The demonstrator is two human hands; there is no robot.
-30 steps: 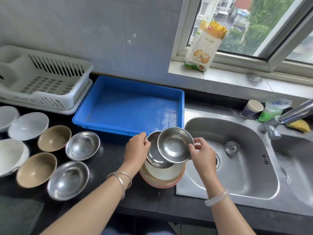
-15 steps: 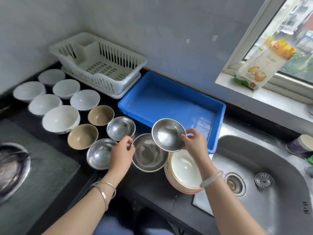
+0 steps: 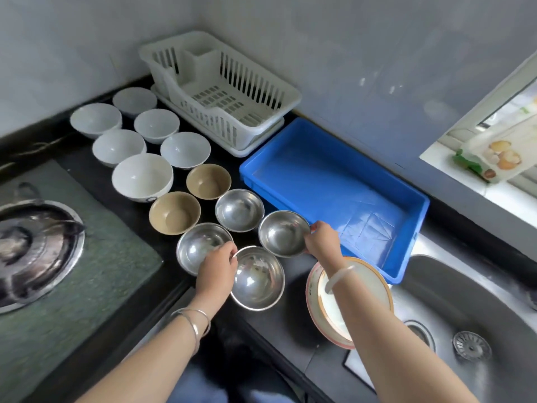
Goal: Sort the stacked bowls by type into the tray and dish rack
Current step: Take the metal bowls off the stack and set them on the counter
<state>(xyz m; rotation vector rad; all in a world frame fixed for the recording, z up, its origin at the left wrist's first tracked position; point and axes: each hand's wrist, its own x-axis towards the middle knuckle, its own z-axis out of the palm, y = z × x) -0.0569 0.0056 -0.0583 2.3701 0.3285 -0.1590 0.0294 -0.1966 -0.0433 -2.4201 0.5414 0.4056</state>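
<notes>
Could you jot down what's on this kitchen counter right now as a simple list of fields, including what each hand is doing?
left hand: grip on rim of a steel bowl
right hand: grip on rim of another steel bowl
steel bowls: four
tan bowls: two
white bowls: six
blue tray: empty
dish rack: empty
remaining stack: beside the sink

Two hands set steel bowls on a black bench (image 3: 290, 324): the left hand (image 3: 216, 271) grips the near steel bowl (image 3: 257, 279) by its rim, the right hand (image 3: 321, 241) pinches another (image 3: 283, 232), blue tray (image 3: 334, 181) just beyond its fingers (image 3: 315, 226).
</notes>
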